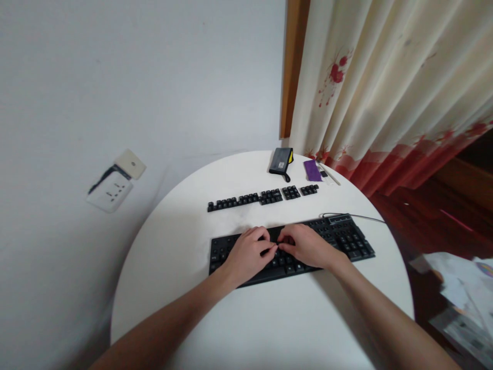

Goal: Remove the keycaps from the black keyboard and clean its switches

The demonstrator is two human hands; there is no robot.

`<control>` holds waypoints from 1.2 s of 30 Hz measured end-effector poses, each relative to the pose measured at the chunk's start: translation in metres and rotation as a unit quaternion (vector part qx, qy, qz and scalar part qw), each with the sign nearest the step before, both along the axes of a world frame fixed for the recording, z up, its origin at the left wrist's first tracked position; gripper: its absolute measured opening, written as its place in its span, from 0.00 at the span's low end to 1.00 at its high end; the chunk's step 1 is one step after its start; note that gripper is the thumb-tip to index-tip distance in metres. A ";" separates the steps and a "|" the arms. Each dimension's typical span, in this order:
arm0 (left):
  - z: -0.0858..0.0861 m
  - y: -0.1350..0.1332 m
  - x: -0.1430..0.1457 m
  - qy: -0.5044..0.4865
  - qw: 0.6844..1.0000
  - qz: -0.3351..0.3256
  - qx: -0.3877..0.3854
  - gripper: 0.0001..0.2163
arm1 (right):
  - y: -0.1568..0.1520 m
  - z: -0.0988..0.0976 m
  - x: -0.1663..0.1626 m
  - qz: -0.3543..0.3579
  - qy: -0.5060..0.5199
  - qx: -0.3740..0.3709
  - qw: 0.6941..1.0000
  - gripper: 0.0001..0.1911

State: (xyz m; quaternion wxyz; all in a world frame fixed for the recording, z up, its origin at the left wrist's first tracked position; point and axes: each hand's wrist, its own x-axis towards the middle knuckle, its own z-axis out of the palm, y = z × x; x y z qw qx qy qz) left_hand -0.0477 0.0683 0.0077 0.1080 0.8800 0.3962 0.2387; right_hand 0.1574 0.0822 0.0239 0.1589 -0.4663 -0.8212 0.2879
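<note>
A black keyboard [346,237] lies on a round white table [215,313]. Both my hands rest on its middle. My left hand [248,254] has its fingers curled, the tips meeting those of my right hand [306,245] over the keys. The fingertips pinch together on something too small to make out. Behind the keyboard lies a row of loose black keycaps [262,198], laid out in groups.
At the table's far edge lie a black pouch [281,162], a purple card [312,170] and a thin white stick [330,175]. The keyboard's cable [365,217] runs off to the right. A wall socket [111,187] is on the left, a curtain [385,92] at the right.
</note>
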 end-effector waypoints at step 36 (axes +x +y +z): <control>0.002 0.003 0.004 -0.060 0.998 0.016 -0.004 0.09 | 0.009 -0.008 -0.007 -0.082 -0.057 -0.004 0.995 0.06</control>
